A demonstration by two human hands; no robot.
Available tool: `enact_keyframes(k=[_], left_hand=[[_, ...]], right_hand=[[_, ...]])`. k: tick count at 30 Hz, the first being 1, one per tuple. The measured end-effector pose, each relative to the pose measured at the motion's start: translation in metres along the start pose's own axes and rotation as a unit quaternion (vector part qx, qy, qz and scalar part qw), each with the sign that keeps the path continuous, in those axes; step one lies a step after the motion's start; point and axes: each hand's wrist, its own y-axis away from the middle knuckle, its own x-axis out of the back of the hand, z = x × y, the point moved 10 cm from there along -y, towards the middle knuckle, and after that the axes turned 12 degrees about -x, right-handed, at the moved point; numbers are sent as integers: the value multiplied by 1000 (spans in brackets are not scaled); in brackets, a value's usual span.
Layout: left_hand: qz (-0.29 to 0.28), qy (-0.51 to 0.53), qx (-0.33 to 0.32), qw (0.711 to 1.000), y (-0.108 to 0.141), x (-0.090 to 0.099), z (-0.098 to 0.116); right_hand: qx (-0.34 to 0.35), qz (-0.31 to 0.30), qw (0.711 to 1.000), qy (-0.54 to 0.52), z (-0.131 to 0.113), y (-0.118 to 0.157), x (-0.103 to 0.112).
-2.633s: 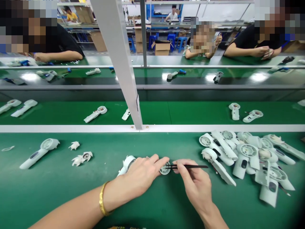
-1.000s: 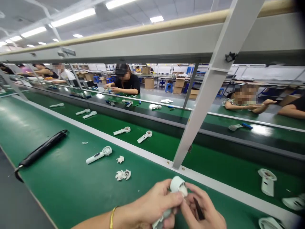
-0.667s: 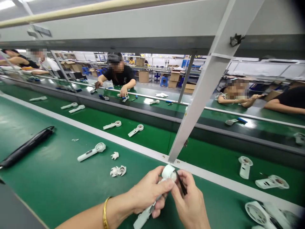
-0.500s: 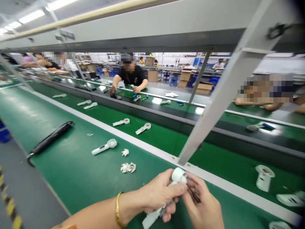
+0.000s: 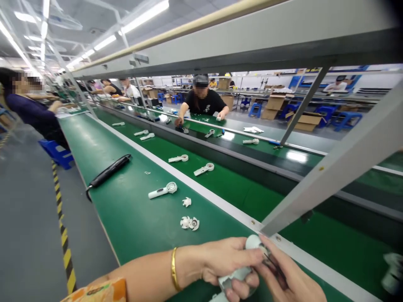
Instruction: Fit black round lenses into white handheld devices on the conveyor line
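Observation:
Low at the frame's bottom edge, my left hand (image 5: 228, 262) grips a white plastic handheld housing (image 5: 234, 274) with a round head (image 5: 253, 242). My right hand (image 5: 288, 274) holds black tweezers (image 5: 273, 265) against that round head. The tweezer tips are hidden by my fingers and blurred. A gold bangle (image 5: 174, 268) sits on my left wrist. On the green belt (image 5: 132, 235) to the left lie another white housing (image 5: 163, 190) and two white finned plastic parts (image 5: 189, 223).
A long black tool (image 5: 108, 176) lies further along the belt. A white rail (image 5: 217, 201) and a grey brace (image 5: 333, 176) stand right of my hands. A co-worker (image 5: 201, 98) works across the line, and a person (image 5: 28, 105) stands by the aisle with yellow-black floor tape.
My view has swung left along the belt, so my hands sit lower and further right. The housing stays lifted in my left hand, with the tweezers still in my right.

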Motion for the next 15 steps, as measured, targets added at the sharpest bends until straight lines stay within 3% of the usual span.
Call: enact_keyframes(k=[7, 9, 11, 12, 13, 15], left_hand=[[75, -25, 23, 997, 4, 7, 1], [107, -107, 10, 988, 4, 26, 9], [190, -268, -43, 943, 5, 63, 38], [241, -356, -77, 900, 6, 82, 59], [279, -413, -101, 861, 6, 99, 78], [311, -470, -110, 818, -4, 129, 104]], right_hand=[[-25, 16, 999, -43, -13, -5, 5], [-54, 31, 997, -54, -11, -5, 13], [-105, 73, 990, -55, -1, -3, 27], [-140, 87, 985, -58, 7, -1, 33], [-181, 85, 978, -65, 18, 1, 33], [-260, 26, 961, -95, 39, 5, 16]])
